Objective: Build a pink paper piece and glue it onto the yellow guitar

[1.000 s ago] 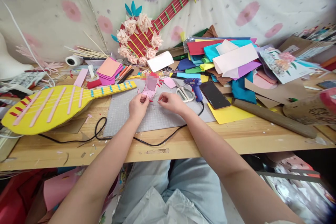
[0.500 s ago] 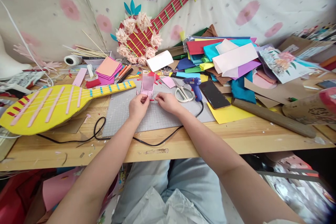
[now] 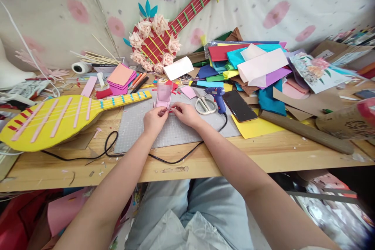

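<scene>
The pink paper piece point(image 3: 164, 95) stands over the far part of the cutting mat point(image 3: 134, 125), just beyond the fingertips, with red bits showing around its top. The left hand point(image 3: 155, 120) has its grip pinched on the piece's near edge, while the right hand point(image 3: 186, 114) comes in beside it, thumb and finger drawn together; whether that grip holds anything is too small to tell. Both forearms cross the mat's near edge, and its gridded surface shows between them. Left of the mat lies a yellow paper guitar point(image 3: 55, 119), whose neck reaches over the mat's far left corner. On the mat's right part, near the right hand, are scissors point(image 3: 206, 103) and then a blue glue gun point(image 3: 219, 97); a phone point(image 3: 239, 105) lies by its right edge, partly on a yellow sheet point(image 3: 249, 129). A strip of wooden counter point(image 3: 187, 171) runs between the mat and the front edge, and a black cord point(image 3: 172, 162) loops across it.
</scene>
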Demonstrator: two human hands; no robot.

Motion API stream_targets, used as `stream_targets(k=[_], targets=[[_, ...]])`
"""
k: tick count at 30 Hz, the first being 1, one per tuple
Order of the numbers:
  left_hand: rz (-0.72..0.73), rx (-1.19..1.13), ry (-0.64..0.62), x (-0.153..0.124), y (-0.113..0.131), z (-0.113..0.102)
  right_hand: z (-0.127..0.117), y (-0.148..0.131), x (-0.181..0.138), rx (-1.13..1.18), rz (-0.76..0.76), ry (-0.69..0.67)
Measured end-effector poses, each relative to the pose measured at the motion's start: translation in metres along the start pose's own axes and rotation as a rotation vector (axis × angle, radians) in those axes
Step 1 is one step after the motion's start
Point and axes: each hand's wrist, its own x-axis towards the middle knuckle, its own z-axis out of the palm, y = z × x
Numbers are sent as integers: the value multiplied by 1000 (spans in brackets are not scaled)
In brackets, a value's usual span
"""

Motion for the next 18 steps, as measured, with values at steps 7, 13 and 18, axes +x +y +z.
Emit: stream_targets(k=[7, 13, 18], targets=[[9, 30, 3, 0, 0, 1, 2, 1, 1, -8, 6, 27], [11, 42, -1, 1, 0, 0, 8, 1, 5, -67, -20, 24], [-7, 73, -5, 0, 4, 0, 7, 0, 4, -70, -21, 26]])
